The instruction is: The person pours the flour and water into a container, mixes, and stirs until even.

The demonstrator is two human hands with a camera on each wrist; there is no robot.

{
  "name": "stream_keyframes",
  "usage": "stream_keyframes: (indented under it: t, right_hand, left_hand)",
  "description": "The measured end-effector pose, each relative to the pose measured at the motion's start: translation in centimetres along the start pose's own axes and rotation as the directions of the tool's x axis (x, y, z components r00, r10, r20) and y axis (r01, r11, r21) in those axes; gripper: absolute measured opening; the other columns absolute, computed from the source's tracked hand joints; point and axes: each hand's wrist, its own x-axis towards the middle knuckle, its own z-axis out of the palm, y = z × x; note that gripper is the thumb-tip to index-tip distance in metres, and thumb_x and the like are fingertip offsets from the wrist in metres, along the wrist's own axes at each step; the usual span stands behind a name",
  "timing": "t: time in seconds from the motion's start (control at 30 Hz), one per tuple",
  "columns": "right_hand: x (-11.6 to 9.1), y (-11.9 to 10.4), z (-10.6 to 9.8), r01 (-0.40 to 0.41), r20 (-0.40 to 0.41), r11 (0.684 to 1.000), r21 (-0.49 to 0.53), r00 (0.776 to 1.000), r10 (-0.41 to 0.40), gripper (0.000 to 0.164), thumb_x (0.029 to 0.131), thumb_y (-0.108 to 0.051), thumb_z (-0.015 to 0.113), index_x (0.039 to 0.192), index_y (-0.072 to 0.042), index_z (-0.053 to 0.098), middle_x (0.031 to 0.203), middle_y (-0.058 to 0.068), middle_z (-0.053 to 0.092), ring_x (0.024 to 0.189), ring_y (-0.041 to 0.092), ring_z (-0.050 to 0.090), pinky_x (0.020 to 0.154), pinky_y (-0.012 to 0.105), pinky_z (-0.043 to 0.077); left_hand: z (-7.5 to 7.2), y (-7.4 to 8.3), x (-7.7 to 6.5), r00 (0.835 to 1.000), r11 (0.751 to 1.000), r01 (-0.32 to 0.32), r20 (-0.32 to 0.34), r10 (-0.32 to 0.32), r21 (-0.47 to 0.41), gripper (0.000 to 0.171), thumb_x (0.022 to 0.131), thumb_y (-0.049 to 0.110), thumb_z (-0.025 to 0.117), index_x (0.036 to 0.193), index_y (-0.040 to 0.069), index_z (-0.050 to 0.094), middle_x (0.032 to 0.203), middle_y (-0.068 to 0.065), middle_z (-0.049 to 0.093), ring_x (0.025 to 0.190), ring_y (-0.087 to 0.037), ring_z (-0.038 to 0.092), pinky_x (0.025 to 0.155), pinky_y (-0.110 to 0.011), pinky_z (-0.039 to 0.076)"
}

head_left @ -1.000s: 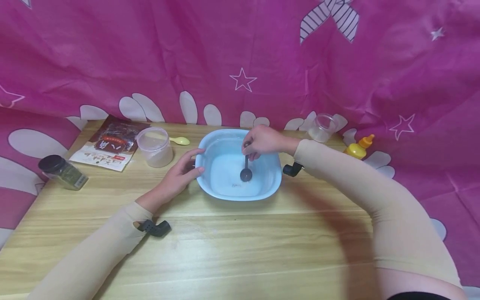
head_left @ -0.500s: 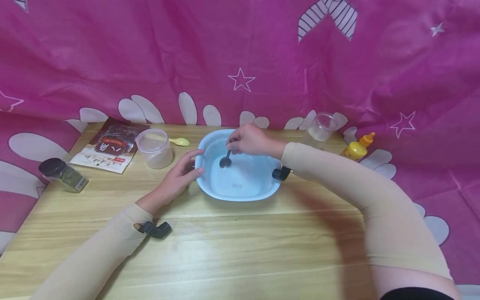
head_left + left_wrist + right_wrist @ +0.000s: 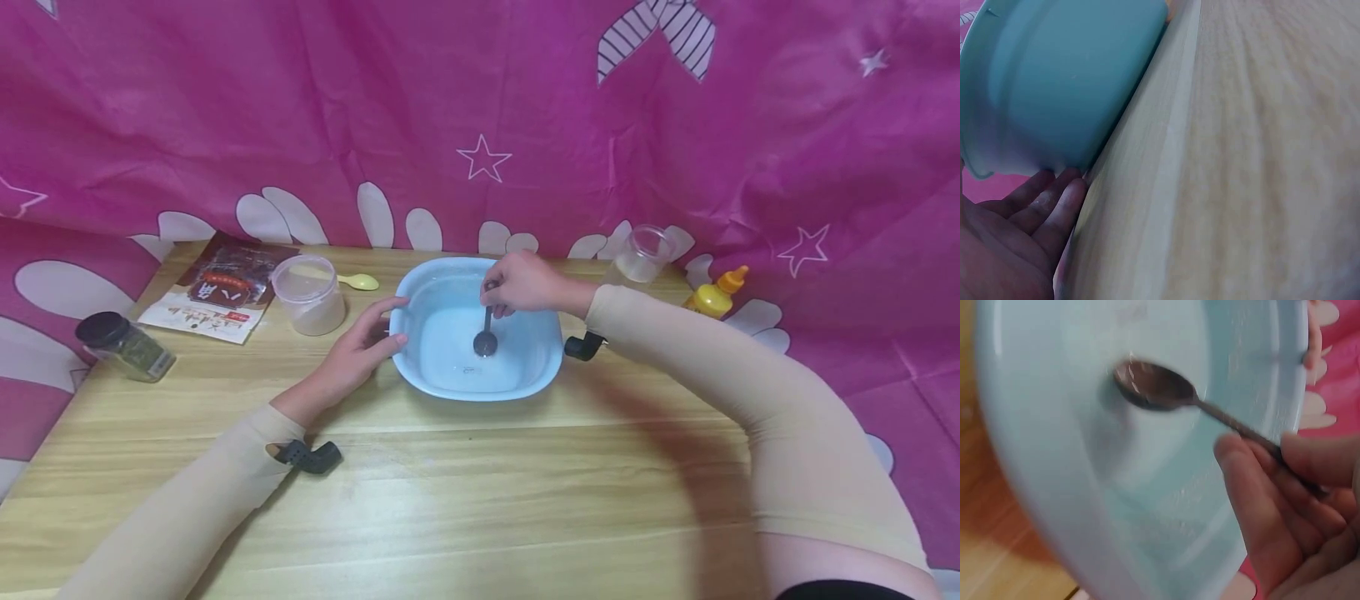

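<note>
My right hand (image 3: 527, 282) pinches the handle of a dark spoon (image 3: 485, 343) between thumb and fingers. The spoon's bowl points down inside a light blue plastic basin (image 3: 480, 396), over its middle. In the right wrist view the spoon (image 3: 1157, 385) glistens wet, and clear liquid seems to lie in the basin. My left hand (image 3: 351, 354) holds the basin's left side, thumb and forefinger tips at the rim. Seen from the left wrist, the other fingers (image 3: 1063, 203) touch the basin's outer wall (image 3: 1072, 81) near the table.
Left of the basin are a lidded jar of green flakes (image 3: 127, 346), a printed food bag (image 3: 221, 287), a plastic tub (image 3: 309, 300) and a pale yellow spoon (image 3: 358, 282). A clear cup (image 3: 645, 254) and yellow squeeze bottle (image 3: 715, 296) stand back right. A pink curtain (image 3: 480, 100) backs the wooden table.
My right hand swung the spoon left and away in the basin, then back right and nearer, close to where it was a second ago. The left hand stays on the basin.
</note>
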Motion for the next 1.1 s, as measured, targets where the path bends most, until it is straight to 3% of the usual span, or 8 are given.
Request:
stream_keyframes:
  t: [0.1,0.2,0.3,0.43,0.57,0.73,0.9,1.1]
  right_hand:
    - [0.5,0.0,-0.2,0.002,-0.103,0.999,-0.041,0.995,-0.006,0.015,0.107,-0.012,0.075,0.108,0.001,0.084,0.088,0.008,0.082,0.081,0.018,0.081,0.077,0.03,0.065]
    - [0.9,-0.6,0.0,0.004,-0.144,0.999,-0.039,0.99,-0.01,0.014,0.107,-0.013,0.075,0.108,-0.002,0.084,0.091,0.008,0.082,0.083,0.018,0.081,0.08,0.031,0.064]
    - [1.1,-1.3,0.5,0.004,-0.102,1.0,0.021,0.995,-0.002,0.015,0.107,-0.014,0.077,0.113,-0.002,0.084,0.095,0.007,0.082,0.09,0.022,0.082,0.084,0.031,0.065]
    - [1.1,-1.6,0.8,-0.013,0.014,0.997,0.081,1.0,0.012,0.019,0.106,-0.014,0.078,0.118,0.0,0.083,0.097,0.006,0.082,0.097,0.028,0.083,0.085,0.03,0.066]
    - [0.7,-1.3,0.4,-0.054,0.074,0.998,0.043,0.996,0.05,0.017,0.106,-0.012,0.077,0.116,0.0,0.083,0.096,0.009,0.082,0.09,0.025,0.083,0.08,0.031,0.067]
    - [0.8,-0.4,-0.4,-0.107,-0.044,0.994,-0.037,0.993,0.105,0.015,0.106,-0.013,0.076,0.113,-0.001,0.084,0.089,0.008,0.081,0.083,0.021,0.081,0.077,0.03,0.066]
    - [1.7,-0.2,-0.1,-0.067,-0.189,0.996,-0.06,0.98,0.055,0.016,0.108,-0.017,0.076,0.11,-0.004,0.085,0.085,0.004,0.079,0.081,0.017,0.078,0.083,0.031,0.059]
    - [1.6,-1.6,1.6,0.018,-0.137,0.998,0.054,0.99,-0.011,0.016,0.107,-0.018,0.078,0.115,-0.005,0.086,0.092,0.002,0.082,0.092,0.021,0.08,0.085,0.031,0.063]
  left_hand:
    - [0.1,-0.2,0.1,1.0,1.0,-0.01,-0.004,0.01,-0.014,0.06,0.113,0.018,0.065,0.169,0.02,0.044,0.154,-0.029,0.06,0.142,-0.044,0.059,0.111,-0.035,0.052]
    - [0.1,-0.3,0.1,1.0,0.999,-0.018,-0.007,0.018,-0.036,0.059,0.113,0.016,0.065,0.168,0.018,0.045,0.153,-0.03,0.06,0.142,-0.044,0.059,0.105,-0.025,0.054]
    - [0.2,-0.2,0.1,1.0,0.998,-0.024,-0.009,0.024,-0.05,0.059,0.113,0.014,0.064,0.169,0.016,0.044,0.153,-0.031,0.06,0.142,-0.046,0.059,0.104,-0.023,0.054]
    - [0.2,-0.1,0.0,1.0,0.999,-0.024,-0.008,0.023,-0.043,0.06,0.113,0.015,0.064,0.169,0.017,0.044,0.157,-0.03,0.058,0.144,-0.046,0.057,0.105,-0.023,0.053]
    - [0.1,-0.1,0.1,1.0,0.999,-0.02,-0.005,0.019,-0.031,0.059,0.113,0.016,0.064,0.169,0.018,0.044,0.159,-0.029,0.056,0.146,-0.046,0.056,0.106,-0.023,0.053]
    - [0.0,-0.1,0.2,1.0,1.0,-0.009,-0.004,0.009,-0.01,0.059,0.113,0.018,0.065,0.168,0.019,0.045,0.16,-0.026,0.056,0.146,-0.044,0.057,0.109,-0.028,0.052]
    - [0.0,0.0,0.1,1.0,1.0,-0.003,0.0,0.003,0.004,0.06,0.113,0.02,0.065,0.169,0.02,0.044,0.16,-0.026,0.056,0.147,-0.044,0.056,0.113,-0.036,0.05]
    - [0.1,0.1,0.1,1.0,1.0,0.002,0.004,-0.002,-0.004,0.06,0.113,0.02,0.064,0.169,0.021,0.044,0.162,-0.026,0.054,0.148,-0.044,0.055,0.111,-0.03,0.051]
